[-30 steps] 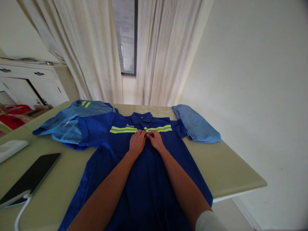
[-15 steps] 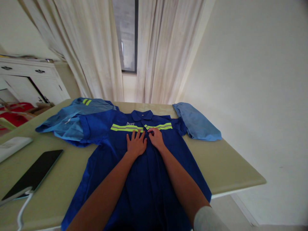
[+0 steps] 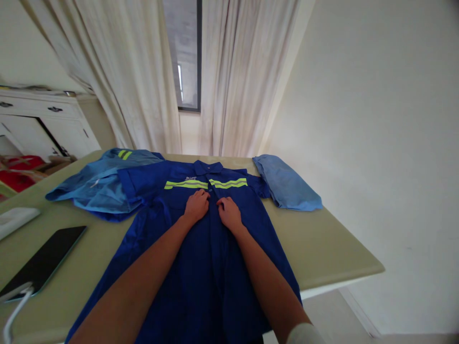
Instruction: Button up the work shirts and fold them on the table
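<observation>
A dark blue short-sleeved work shirt [image 3: 186,286] lies spread front up, collar [image 3: 208,167] away from me, with a yellow-green reflective band [image 3: 229,183] across its chest. My left hand [image 3: 196,206] rests just under the band, fingers curled together at the left side of the front opening. Across the button strip [image 3: 212,224], my right hand [image 3: 230,213] is closed with thumb and fingertips on the cloth at the opening's right edge. A small button shows between the hands near the band. The fingertips partly hide what cloth they pinch.
Light blue garments lie at the left [image 3: 96,184] and the right [image 3: 287,184] of the shirt. A black tablet [image 3: 46,260] with a white cable and a white box-like object [image 3: 16,220] sit on the table [image 3: 322,253]. Curtains [image 3: 236,71] hang behind it.
My left hand has gone from spread flat to curled at the button strip. My right hand has shifted slightly toward me, off the reflective band. The band's two halves now lie flatter.
</observation>
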The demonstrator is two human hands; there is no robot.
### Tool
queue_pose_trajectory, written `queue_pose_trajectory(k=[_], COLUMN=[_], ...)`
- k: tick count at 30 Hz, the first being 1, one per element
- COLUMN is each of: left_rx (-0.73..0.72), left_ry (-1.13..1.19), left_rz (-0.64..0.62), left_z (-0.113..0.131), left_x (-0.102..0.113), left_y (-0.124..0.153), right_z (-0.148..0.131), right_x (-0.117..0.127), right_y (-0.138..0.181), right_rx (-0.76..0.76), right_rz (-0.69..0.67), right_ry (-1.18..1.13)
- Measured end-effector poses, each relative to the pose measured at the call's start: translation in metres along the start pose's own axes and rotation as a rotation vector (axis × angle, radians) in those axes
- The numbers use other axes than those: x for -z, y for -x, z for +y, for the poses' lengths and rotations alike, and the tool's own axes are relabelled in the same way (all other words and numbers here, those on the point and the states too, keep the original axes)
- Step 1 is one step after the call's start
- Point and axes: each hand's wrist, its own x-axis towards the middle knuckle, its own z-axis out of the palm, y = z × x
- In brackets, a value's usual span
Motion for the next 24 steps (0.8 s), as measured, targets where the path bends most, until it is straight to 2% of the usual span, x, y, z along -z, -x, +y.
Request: queue_pose_trajectory(k=[6, 12, 14, 16, 18, 20, 24], left_rx=[0.105, -0.043, -0.046, -0.034, 0.008, 0.048, -0.015], left_ry=[0.08, 0.316, 0.412, 0.464, 0.406, 0.284, 0.176], left_rz=[0.035, -0.073, -0.067, -0.005, 0.082, 0.116, 0.033], left_z=[0.003, -0.001, -0.001, -0.001, -0.001, -0.001, 0.001], left_x=[0.001, -0.001, -0.003, -0.004, -0.004, -0.002, 0.0], left_y=[0.034, 0.041, 0.04, 0.038, 0.038, 0.039, 0.042], right_z=[0.001, -0.003, -0.005, -0.008, -0.007, -0.004, 0.008], right_x=[0.007, 0.008, 0.005, 0.003, 0.002, 0.002, 0.004], right_y=[0.001, 0.011, 0.013, 0.013, 0.012, 0.009, 0.001], right_rx=[0.045, 0.109, 0.107, 0.1, 0.085, 0.06, 0.01], right_rz=[-0.047, -0.128, -0.122, -0.095, -0.055, -0.021, 0.026], right_ry=[-0.07, -0.019, 0.013, 0.05, 0.071, 0.053, -0.058])
